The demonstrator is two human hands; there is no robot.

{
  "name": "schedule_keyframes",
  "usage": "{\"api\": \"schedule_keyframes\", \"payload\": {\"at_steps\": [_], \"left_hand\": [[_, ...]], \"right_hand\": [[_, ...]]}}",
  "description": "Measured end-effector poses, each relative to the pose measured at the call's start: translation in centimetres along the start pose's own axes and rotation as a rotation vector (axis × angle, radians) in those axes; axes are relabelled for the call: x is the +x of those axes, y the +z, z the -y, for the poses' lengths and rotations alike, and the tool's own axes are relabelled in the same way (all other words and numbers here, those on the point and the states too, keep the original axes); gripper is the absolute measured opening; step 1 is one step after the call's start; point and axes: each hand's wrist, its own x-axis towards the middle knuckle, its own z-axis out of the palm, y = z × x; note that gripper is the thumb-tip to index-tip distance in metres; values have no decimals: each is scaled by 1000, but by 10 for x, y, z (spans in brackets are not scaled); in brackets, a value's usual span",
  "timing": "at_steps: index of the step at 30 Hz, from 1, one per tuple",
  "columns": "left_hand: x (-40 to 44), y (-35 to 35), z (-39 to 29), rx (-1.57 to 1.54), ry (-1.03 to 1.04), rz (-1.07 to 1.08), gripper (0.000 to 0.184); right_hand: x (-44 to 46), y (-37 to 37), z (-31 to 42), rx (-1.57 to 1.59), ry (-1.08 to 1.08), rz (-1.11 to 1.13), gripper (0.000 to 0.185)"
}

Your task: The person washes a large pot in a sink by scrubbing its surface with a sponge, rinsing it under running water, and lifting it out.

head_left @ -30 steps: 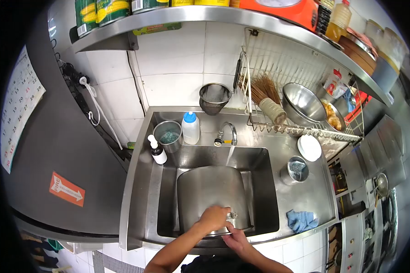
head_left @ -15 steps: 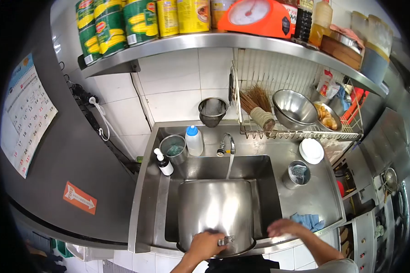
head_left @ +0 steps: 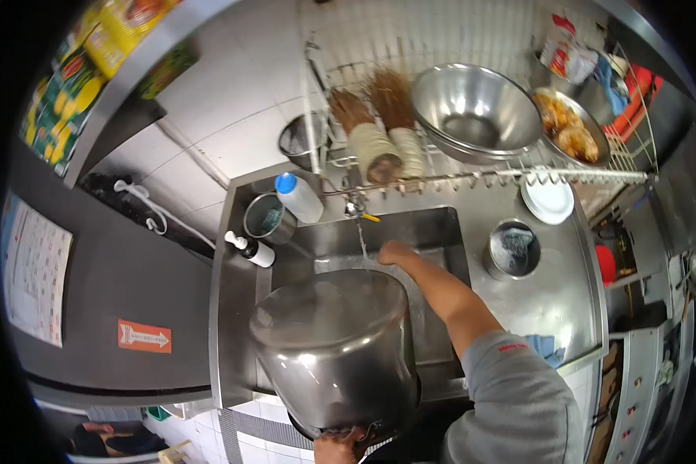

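Note:
A large stainless steel stockpot (head_left: 332,340) is tipped over the near left part of the sink, its base toward the tap and its mouth toward my body. My left hand (head_left: 340,446) is closed around the pot's side handle at the bottom of the view. My right hand (head_left: 395,253) reaches over the sink basin (head_left: 433,309), beside the thin stream of water (head_left: 363,241) falling from the tap (head_left: 354,207). The fingers of my right hand are hidden or blurred, so what they do cannot be made out.
Left of the tap stand a blue-capped bottle (head_left: 300,201), a metal container (head_left: 269,218) and a pump bottle (head_left: 251,250). To the right are a metal cup (head_left: 513,249), white plates (head_left: 547,198) and a blue cloth (head_left: 545,349). A wire rack (head_left: 487,175) holds steel bowls (head_left: 479,112) and brushes (head_left: 375,151).
The pot has risen from the sink and come toward my body, tilting left. My right hand has gone from the near right edge to beside the water. The view has shifted and turned.

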Motion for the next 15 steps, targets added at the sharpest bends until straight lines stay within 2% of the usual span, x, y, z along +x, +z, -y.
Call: {"api": "schedule_keyframes", "payload": {"at_steps": [1, 2, 3, 4, 5, 7, 9, 11, 13, 15], "left_hand": [[-8, 4, -2, 9, -74, 92, 30], [-14, 14, -4, 62, -47, -18, 26], [-15, 19, -5, 57, -30, 5, 26], [-16, 23, -5, 30, 30, -81, 19], [-19, 27, -7, 4, 81, -171, 21], [-30, 39, -9, 31, 70, -146, 19], [-41, 43, -22, 67, 42, -146, 18], [-44, 41, -43, 3, -9, -162, 16], [-54, 42, -55, 4, -86, -146, 12], [-63, 41, -67, 43, -23, -187, 10]], "right_hand": [[18, 30, -18, -6, -80, 98, 47], [-4, 36, -25, 13, -49, 108, 47], [-34, 36, -26, 143, -32, -98, 42], [-56, 38, -26, 264, -23, -307, 39], [-64, 50, -37, 267, -15, -297, 39], [-75, 86, -67, 604, -204, -103, 48], [-143, 62, -55, 1101, 198, 261, 48], [-187, 54, -58, 1362, 196, 424, 57], [-208, 70, -65, 1581, 84, 408, 65], [-222, 74, -59, 1628, 47, 324, 68]]}}
